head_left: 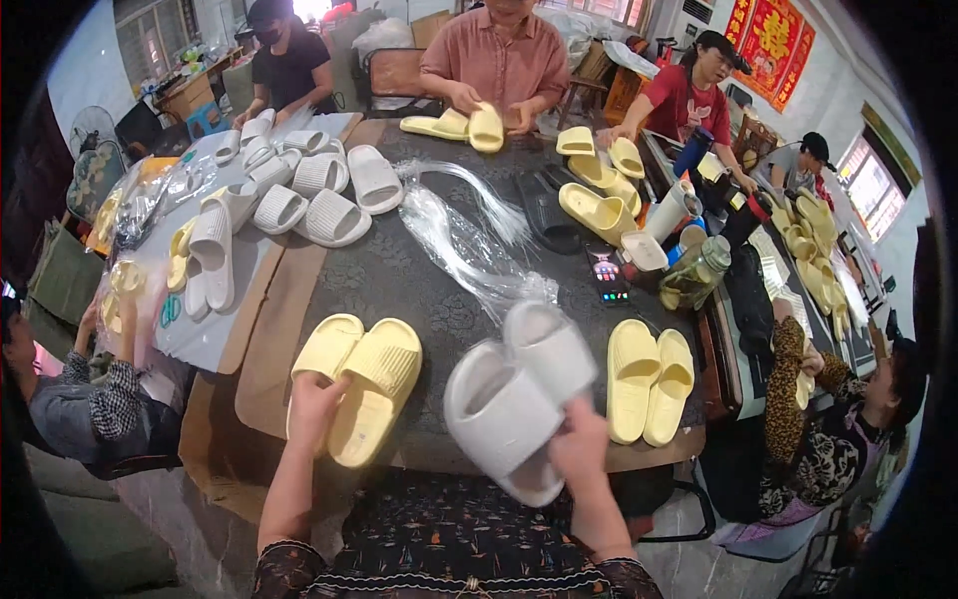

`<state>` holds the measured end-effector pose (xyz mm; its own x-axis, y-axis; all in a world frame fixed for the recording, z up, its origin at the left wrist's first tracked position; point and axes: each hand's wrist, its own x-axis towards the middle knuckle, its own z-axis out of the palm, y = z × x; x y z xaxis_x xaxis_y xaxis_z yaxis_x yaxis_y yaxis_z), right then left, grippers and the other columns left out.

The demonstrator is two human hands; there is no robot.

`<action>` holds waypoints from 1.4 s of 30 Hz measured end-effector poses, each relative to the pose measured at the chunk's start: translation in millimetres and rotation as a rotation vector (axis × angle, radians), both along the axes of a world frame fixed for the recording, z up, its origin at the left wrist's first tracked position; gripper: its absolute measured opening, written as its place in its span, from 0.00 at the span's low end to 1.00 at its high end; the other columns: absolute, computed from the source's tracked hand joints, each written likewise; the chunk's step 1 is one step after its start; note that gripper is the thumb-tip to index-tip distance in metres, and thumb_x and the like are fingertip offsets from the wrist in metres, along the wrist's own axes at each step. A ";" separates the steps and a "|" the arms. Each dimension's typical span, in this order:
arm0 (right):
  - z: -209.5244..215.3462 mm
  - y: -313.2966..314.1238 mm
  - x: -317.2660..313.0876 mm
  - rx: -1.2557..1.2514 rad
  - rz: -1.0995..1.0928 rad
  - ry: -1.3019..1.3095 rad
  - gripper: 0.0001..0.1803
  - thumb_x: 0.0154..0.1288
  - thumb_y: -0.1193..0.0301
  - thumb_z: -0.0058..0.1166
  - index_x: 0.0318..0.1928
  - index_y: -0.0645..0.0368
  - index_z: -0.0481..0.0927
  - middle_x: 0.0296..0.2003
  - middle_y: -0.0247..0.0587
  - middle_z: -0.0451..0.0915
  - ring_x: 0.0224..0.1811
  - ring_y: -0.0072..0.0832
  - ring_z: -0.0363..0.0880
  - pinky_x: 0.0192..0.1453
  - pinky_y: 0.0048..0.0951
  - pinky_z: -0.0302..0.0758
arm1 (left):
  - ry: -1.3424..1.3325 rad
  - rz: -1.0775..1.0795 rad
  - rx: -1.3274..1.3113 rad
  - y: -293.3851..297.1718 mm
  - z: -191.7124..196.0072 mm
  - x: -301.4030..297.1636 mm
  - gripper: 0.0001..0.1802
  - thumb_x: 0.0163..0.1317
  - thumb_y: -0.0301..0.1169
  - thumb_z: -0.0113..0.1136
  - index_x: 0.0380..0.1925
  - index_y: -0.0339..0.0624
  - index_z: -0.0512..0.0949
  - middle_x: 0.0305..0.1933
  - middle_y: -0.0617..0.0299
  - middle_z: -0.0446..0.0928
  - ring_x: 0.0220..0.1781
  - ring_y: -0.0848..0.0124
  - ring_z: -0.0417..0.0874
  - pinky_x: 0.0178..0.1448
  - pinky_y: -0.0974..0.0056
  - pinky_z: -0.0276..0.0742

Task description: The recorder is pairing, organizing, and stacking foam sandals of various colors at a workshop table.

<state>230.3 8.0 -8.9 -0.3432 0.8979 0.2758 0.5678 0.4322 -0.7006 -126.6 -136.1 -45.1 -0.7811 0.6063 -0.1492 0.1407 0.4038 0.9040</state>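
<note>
My left hand (317, 404) is closed on a pair of yellow slide slippers (384, 374) at the table's near edge, thumb and fingers pinching the inner edge of the left one. My right hand (581, 439) grips a pair of light grey slide slippers (504, 414), held tilted above the near middle of the table. That grey pair is smeared a little by motion. Right of it, another yellow slipper pair (649, 379) lies side by side, toes away from me. Beyond the grey pair stretches a bundle of clear plastic bags (449, 240).
Grey slippers (334, 215) are heaped at the far left. At the right stand a phone (606, 272), a glass jar (699, 275) and several cups near yellow slippers (599, 208). Across the table a co-worker handles a yellow pair (486, 127). Other people sit or stand on both sides.
</note>
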 end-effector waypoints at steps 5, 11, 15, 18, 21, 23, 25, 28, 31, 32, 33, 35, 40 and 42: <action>28.2 60.6 75.9 0.062 -0.458 -0.153 0.12 0.51 0.74 0.57 0.37 0.59 0.74 0.29 0.53 0.80 0.33 0.53 0.80 0.37 0.47 0.74 | -0.020 -0.162 -0.122 5.0 -7.7 34.9 0.17 0.56 0.36 0.69 0.33 0.29 0.82 0.29 0.59 0.82 0.29 0.74 0.81 0.33 0.66 0.75; 11.3 130.9 132.0 0.107 -0.701 -0.384 0.11 0.59 0.67 0.55 0.38 0.59 0.73 0.32 0.55 0.81 0.36 0.55 0.81 0.40 0.52 0.74 | -0.335 -0.441 -0.003 22.3 -20.6 90.9 0.23 0.61 0.37 0.66 0.49 0.28 0.79 0.43 0.52 0.83 0.43 0.71 0.84 0.45 0.65 0.81; -8.5 157.9 137.7 0.123 -0.721 -0.414 0.14 0.63 0.66 0.54 0.44 0.62 0.75 0.34 0.55 0.82 0.39 0.54 0.81 0.44 0.49 0.76 | -0.272 -0.626 -0.013 27.3 -6.4 117.0 0.23 0.63 0.33 0.64 0.55 0.31 0.76 0.46 0.52 0.82 0.48 0.69 0.83 0.54 0.66 0.79; -14.4 157.8 132.3 0.127 -0.689 -0.370 0.21 0.63 0.70 0.54 0.56 0.65 0.73 0.38 0.56 0.82 0.42 0.52 0.82 0.48 0.48 0.76 | -0.344 -0.705 0.084 24.0 -0.1 110.2 0.24 0.63 0.34 0.65 0.55 0.31 0.75 0.46 0.51 0.83 0.48 0.70 0.83 0.53 0.66 0.79; -40.6 155.6 143.7 0.271 -0.807 -0.405 0.29 0.63 0.74 0.54 0.66 0.62 0.67 0.47 0.54 0.80 0.44 0.50 0.81 0.48 0.45 0.76 | -0.226 -0.859 -0.106 20.7 41.1 90.0 0.23 0.62 0.36 0.65 0.53 0.34 0.78 0.45 0.54 0.84 0.46 0.69 0.84 0.51 0.66 0.79; -19.6 133.4 110.6 0.259 -0.709 -0.299 0.29 0.63 0.74 0.55 0.65 0.61 0.68 0.46 0.51 0.79 0.42 0.48 0.80 0.48 0.44 0.75 | -0.155 -0.976 -0.169 15.7 46.6 70.3 0.20 0.61 0.39 0.66 0.49 0.38 0.82 0.42 0.57 0.85 0.44 0.71 0.84 0.51 0.66 0.79; 21.1 97.4 59.0 0.164 -0.514 -0.073 0.27 0.62 0.74 0.57 0.63 0.59 0.71 0.41 0.46 0.78 0.40 0.43 0.78 0.47 0.43 0.75 | -0.107 -0.907 -0.133 23.0 55.8 63.0 0.19 0.61 0.38 0.66 0.47 0.37 0.82 0.41 0.60 0.85 0.41 0.74 0.83 0.48 0.68 0.78; 26.7 77.7 -7.7 0.089 -0.112 0.035 0.18 0.59 0.72 0.61 0.52 0.55 0.80 0.37 0.42 0.79 0.38 0.38 0.78 0.45 0.39 0.75 | 0.084 -0.727 -0.073 43.2 68.4 60.8 0.16 0.60 0.38 0.66 0.42 0.38 0.84 0.39 0.59 0.85 0.38 0.74 0.84 0.44 0.67 0.78; 13.6 65.5 -73.3 0.132 0.180 -0.018 0.13 0.60 0.65 0.62 0.45 0.54 0.84 0.34 0.38 0.80 0.39 0.35 0.78 0.46 0.36 0.75 | 0.432 -0.545 -0.133 71.4 54.7 62.4 0.16 0.58 0.40 0.65 0.39 0.39 0.85 0.37 0.54 0.84 0.38 0.64 0.85 0.45 0.60 0.79; 2.5 63.7 -92.0 0.105 0.244 -0.051 0.13 0.61 0.63 0.62 0.44 0.53 0.84 0.34 0.38 0.80 0.41 0.35 0.78 0.47 0.37 0.76 | 0.559 -0.521 -0.167 80.9 43.2 62.9 0.16 0.58 0.41 0.63 0.36 0.40 0.85 0.35 0.53 0.83 0.39 0.58 0.84 0.45 0.56 0.79; -7.8 62.2 -112.0 0.086 0.287 -0.120 0.12 0.60 0.62 0.60 0.42 0.53 0.85 0.35 0.40 0.79 0.44 0.37 0.77 0.48 0.39 0.76 | 0.688 -0.490 -0.204 88.6 34.0 62.7 0.16 0.59 0.42 0.61 0.32 0.41 0.85 0.34 0.52 0.82 0.39 0.53 0.82 0.46 0.51 0.79; -28.2 64.4 -141.4 0.071 0.333 -0.185 0.11 0.60 0.62 0.58 0.39 0.53 0.85 0.35 0.42 0.78 0.47 0.39 0.76 0.48 0.41 0.77 | 0.695 -0.515 -0.275 99.9 19.2 64.2 0.16 0.59 0.43 0.60 0.32 0.41 0.86 0.35 0.52 0.82 0.41 0.53 0.83 0.47 0.51 0.79; -43.7 77.1 -158.1 0.096 0.317 -0.508 0.08 0.55 0.67 0.55 0.27 0.53 0.86 0.38 0.45 0.79 0.47 0.45 0.75 0.46 0.45 0.78 | 0.642 -0.540 -0.333 105.5 10.6 73.7 0.16 0.59 0.43 0.59 0.30 0.43 0.86 0.35 0.51 0.83 0.44 0.52 0.82 0.47 0.51 0.79; -41.7 75.4 -151.0 0.099 0.313 -0.453 0.08 0.56 0.66 0.56 0.29 0.53 0.86 0.36 0.43 0.79 0.45 0.43 0.76 0.45 0.44 0.78 | 0.640 -0.554 -0.248 102.9 10.8 70.9 0.17 0.59 0.44 0.59 0.32 0.42 0.86 0.36 0.51 0.84 0.42 0.53 0.83 0.46 0.52 0.80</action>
